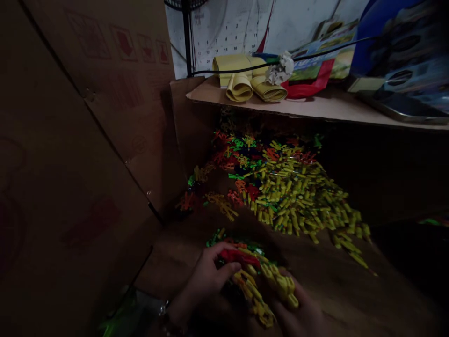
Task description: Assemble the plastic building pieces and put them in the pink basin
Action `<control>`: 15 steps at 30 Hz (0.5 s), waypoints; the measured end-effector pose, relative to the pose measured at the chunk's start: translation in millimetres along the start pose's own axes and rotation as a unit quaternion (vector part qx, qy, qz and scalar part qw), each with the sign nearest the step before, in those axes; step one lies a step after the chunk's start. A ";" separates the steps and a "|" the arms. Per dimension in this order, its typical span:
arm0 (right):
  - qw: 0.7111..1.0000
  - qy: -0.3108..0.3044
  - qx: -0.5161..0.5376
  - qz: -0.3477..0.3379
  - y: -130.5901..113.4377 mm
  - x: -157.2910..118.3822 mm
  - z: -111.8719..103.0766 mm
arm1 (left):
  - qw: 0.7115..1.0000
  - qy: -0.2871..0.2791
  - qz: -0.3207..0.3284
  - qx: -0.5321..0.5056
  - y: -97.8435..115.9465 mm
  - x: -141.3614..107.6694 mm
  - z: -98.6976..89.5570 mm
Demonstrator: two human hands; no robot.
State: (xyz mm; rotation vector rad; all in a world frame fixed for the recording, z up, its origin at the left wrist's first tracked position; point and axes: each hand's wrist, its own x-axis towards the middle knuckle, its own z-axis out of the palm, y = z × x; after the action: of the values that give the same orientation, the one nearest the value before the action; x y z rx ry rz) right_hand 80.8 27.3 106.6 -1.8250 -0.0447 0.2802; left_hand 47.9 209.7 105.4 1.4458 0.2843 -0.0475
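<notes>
My left hand (213, 269), with a bracelet at its wrist, is closed, thumb and fingers around a red plastic piece (240, 257). My right hand (303, 309) is closed around a bunch of yellow tube-shaped pieces (280, 283), its fingers partly hidden behind them. Between and below the hands are yellow-orange plastic pieces (257, 299). Just beyond my left hand are green pieces (213, 238). Dim light and blur hide the exact kind of these pieces.
A large pile of yellow tube-shaped pieces (298, 192) lies ahead on the brown surface (333, 276), with red, orange and green pieces (242, 150) at its left. A cardboard box (115, 117) walls the left. Above is a cardboard shelf (315, 107) holding yellow rolls (240, 88) and a phone (403, 106).
</notes>
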 end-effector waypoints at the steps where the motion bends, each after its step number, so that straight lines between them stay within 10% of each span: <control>1: 1.000 -0.013 0.015 0.014 -1.8 0.5 -0.5 | 0.999 -0.028 -0.019 -0.029 0.5 0.3 -2.3; 7: 0.998 -0.043 0.010 0.042 8.8 8.0 -7.4 | 0.994 -0.102 -0.022 -0.016 -3.4 13.3 -14.1; 11: 0.999 -0.009 -0.050 -0.010 23.0 15.1 -26.9 | 0.942 0.187 0.080 0.267 -8.8 52.6 -45.5; 15: 0.989 0.049 -0.115 -0.078 27.7 17.5 -50.5 | 0.867 0.293 0.111 0.388 -9.3 94.5 -88.4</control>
State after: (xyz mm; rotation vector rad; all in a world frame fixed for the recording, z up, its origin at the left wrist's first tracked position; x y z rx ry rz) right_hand 105.3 -24.9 89.4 -2.0491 -0.1554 0.0765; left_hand 122.8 308.4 67.0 2.2785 0.6414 0.5346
